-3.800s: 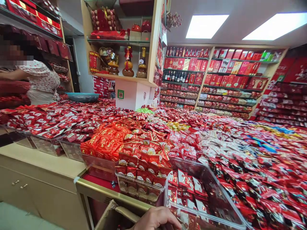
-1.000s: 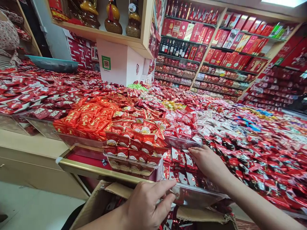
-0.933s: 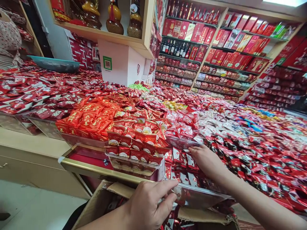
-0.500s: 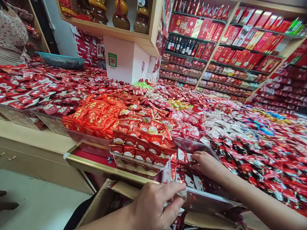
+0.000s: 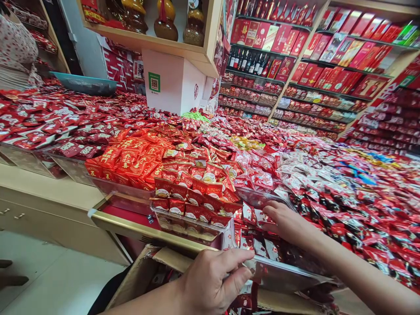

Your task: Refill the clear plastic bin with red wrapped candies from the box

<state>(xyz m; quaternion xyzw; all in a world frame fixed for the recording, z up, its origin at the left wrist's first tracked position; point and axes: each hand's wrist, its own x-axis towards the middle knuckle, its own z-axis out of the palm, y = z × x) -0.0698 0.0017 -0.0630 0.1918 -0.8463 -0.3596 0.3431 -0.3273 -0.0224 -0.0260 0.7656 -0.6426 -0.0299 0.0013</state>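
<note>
Bottom of view: cardboard box point(image 5: 144, 271), flaps open, sits below the counter front. Left hand point(image 5: 210, 282) is just above it, thumb & fingers pinched shut on the near rim of a clear tray point(image 5: 288, 275). The tray is at the front corner of the display, its near end sticking out past the gold counter edge point(image 5: 131, 225), over the box. It's partly filled w/ red-white packets point(image 5: 251, 216). Right hand point(image 5: 284, 221) lies inside the tray at its far end, fingers stretched nearly flat on the packets, nothing gripped as far as can be seen.

Just left of it, touching, is a 2nd tray point(image 5: 190, 227) stacked w/ red "DURIAN" packets. Behind that is a heap of orange-red packets point(image 5: 127, 159). The whole tabletop beyond is covered in candy, mostly red, w/ small green, yellow & blue patches. Left side: beige cabinet point(image 5: 49, 210) w/ more trays on top, pale floor point(image 5: 49, 271) below.

Mid-room: white pillar point(image 5: 170, 87) w/ a green QR sticker, and a shelf above it holding 3 gourd-shaped bottles point(image 5: 164, 22). Teal basin point(image 5: 85, 83) rests on the candy at far left, beside a person in a dotted top point(image 5: 16, 43). Back wall: shelves point(image 5: 311, 52) of red gift boxes, 1 row of dark bottles point(image 5: 244, 65).
</note>
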